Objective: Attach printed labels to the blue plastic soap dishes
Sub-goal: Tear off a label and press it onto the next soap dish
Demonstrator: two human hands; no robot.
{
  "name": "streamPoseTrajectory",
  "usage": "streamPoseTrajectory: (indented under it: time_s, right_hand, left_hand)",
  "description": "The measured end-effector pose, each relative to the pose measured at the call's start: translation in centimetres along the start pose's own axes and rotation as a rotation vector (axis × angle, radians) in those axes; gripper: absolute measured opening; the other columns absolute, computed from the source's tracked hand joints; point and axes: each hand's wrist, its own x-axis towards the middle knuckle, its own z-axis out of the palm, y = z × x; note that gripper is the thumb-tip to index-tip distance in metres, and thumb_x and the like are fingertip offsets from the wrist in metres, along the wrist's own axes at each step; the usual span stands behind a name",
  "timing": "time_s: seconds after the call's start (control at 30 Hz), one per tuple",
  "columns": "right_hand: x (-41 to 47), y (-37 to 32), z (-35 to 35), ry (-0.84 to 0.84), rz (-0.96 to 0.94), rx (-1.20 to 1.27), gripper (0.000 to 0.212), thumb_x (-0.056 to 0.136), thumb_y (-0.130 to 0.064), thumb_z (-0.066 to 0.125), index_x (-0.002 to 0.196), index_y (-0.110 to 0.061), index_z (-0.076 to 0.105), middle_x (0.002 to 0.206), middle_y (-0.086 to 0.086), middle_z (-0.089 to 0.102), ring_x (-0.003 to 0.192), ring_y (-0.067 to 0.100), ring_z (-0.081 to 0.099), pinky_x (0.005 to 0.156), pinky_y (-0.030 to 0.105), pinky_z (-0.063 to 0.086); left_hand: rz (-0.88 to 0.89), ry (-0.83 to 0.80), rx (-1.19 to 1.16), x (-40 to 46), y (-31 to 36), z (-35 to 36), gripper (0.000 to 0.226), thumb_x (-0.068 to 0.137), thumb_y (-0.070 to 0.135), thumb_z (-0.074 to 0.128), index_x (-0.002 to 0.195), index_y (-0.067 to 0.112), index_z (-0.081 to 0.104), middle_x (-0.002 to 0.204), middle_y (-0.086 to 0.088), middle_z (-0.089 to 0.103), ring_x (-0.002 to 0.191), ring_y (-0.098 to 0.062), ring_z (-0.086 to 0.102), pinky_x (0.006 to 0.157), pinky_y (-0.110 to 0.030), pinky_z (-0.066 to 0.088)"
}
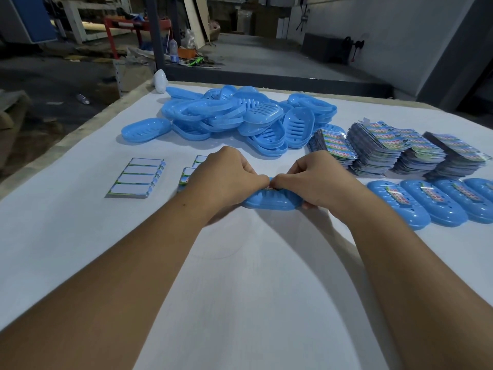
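A blue soap dish (272,202) lies on the white table between my hands. My left hand (226,177) grips its left end with curled fingers. My right hand (314,177) grips its right end. Both thumbs meet at the dish's middle and pinch a small printed label (270,186), which my fingers mostly hide. A pile of unlabelled blue dishes (234,116) lies further back. Labelled dishes (416,201) lie in a row at the right.
Stacks of printed label sheets (394,148) stand at the right behind the labelled row. A face-down label sheet (137,177) lies at the left, and more sheets (190,172) sit partly hidden behind my left hand. The table's left edge (88,124) runs diagonally; a white object (160,81) sits at its far corner.
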Motion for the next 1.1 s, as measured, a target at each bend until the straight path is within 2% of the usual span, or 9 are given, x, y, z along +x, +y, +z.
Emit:
streamPoseTrajectory:
  time_s: [0.17,0.33,0.53,0.6,0.7,0.83,0.87,1.0,1.1]
  right_hand:
    - [-0.2,0.0,-0.3,-0.005,0.01,-0.065,0.044,0.069,-0.051,0.083,0.065,-0.009,0.071,0.045,0.003,0.06,0.034,0.014,0.05,0.044,0.019,0.04]
    - [-0.2,0.1,-0.4,-0.024,0.048,0.006,0.051,0.068,-0.052,0.087,0.067,-0.004,0.07,0.056,0.007,0.067,0.045,0.024,0.068,0.052,0.03,0.054]
    - [-0.2,0.2,-0.5,-0.077,0.092,0.09,0.044,0.071,-0.049,0.089,0.067,-0.012,0.066,0.056,0.004,0.066,0.045,0.022,0.064,0.054,0.031,0.056]
    - [-0.3,0.2,-0.6,-0.072,0.089,0.127,0.041,0.075,-0.047,0.086,0.069,-0.012,0.065,0.051,0.0,0.063,0.043,0.02,0.062,0.053,0.03,0.055]
    - [0.1,0.7,-0.9,0.065,0.022,0.191,0.037,0.086,-0.043,0.077,0.069,-0.016,0.057,0.043,-0.011,0.051,0.037,0.01,0.05,0.044,0.024,0.047]
    - [0.4,0.7,-1.2,0.213,-0.189,0.103,0.006,0.088,-0.031,0.07,0.086,-0.025,0.068,0.062,-0.015,0.062,0.054,0.001,0.053,0.064,0.027,0.044]
    - [0.2,0.5,-1.0,0.171,-0.236,0.08,0.008,0.086,-0.028,0.071,0.095,-0.027,0.07,0.073,-0.015,0.066,0.061,-0.001,0.055,0.069,0.027,0.046]
    - [-0.9,-0.2,0.1,-0.1,-0.365,-0.041,0.065,0.067,-0.048,0.068,0.131,-0.038,0.062,0.121,-0.021,0.064,0.11,-0.002,0.057,0.092,0.02,0.045]
    - [-1.2,-0.3,0.8,-0.17,-0.382,-0.134,0.076,0.062,-0.052,0.069,0.136,-0.044,0.055,0.125,-0.022,0.06,0.111,-0.003,0.055,0.084,0.014,0.042]
  left_hand:
    - [0.022,0.005,0.012,-0.1,-0.2,-0.2,0.035,0.063,0.059,0.079,0.064,0.026,0.067,0.064,0.013,0.067,0.069,-0.007,0.064,0.063,-0.029,0.051]
    - [-0.013,-0.019,-0.037,-0.1,-0.2,-0.4,0.036,0.06,0.057,0.082,0.067,0.024,0.067,0.064,0.012,0.067,0.069,-0.008,0.066,0.063,-0.029,0.053]
    - [-0.057,-0.065,-0.107,-0.2,-0.2,-0.5,0.037,0.06,0.055,0.085,0.068,0.023,0.069,0.06,0.01,0.068,0.069,-0.01,0.069,0.063,-0.033,0.058]
    - [-0.088,-0.091,-0.244,-0.3,-0.1,-0.7,0.033,0.064,0.047,0.087,0.071,0.019,0.07,0.062,0.005,0.07,0.069,-0.015,0.072,0.066,-0.038,0.062]
    - [-0.117,-0.028,-0.302,-0.1,-0.1,-1.0,0.03,0.076,0.048,0.079,0.077,0.02,0.068,0.068,0.005,0.07,0.074,-0.016,0.071,0.072,-0.04,0.058]
    - [-0.064,0.131,-0.168,0.4,-0.1,-1.3,0.031,0.087,0.053,0.064,0.079,0.023,0.064,0.074,0.013,0.063,0.075,-0.009,0.06,0.069,-0.031,0.047]
    - [-0.053,0.145,-0.14,0.4,-0.1,-1.4,0.03,0.088,0.053,0.062,0.08,0.024,0.063,0.075,0.013,0.062,0.076,-0.009,0.06,0.068,-0.031,0.046]
    - [-0.01,0.194,-0.022,0.6,-0.3,-1.4,0.028,0.089,0.056,0.058,0.082,0.029,0.061,0.08,0.014,0.062,0.08,-0.014,0.061,0.071,-0.034,0.047]
    - [0.011,0.208,0.01,0.6,-0.5,-1.1,0.028,0.088,0.057,0.059,0.082,0.03,0.06,0.08,0.013,0.063,0.08,-0.015,0.061,0.071,-0.034,0.048]
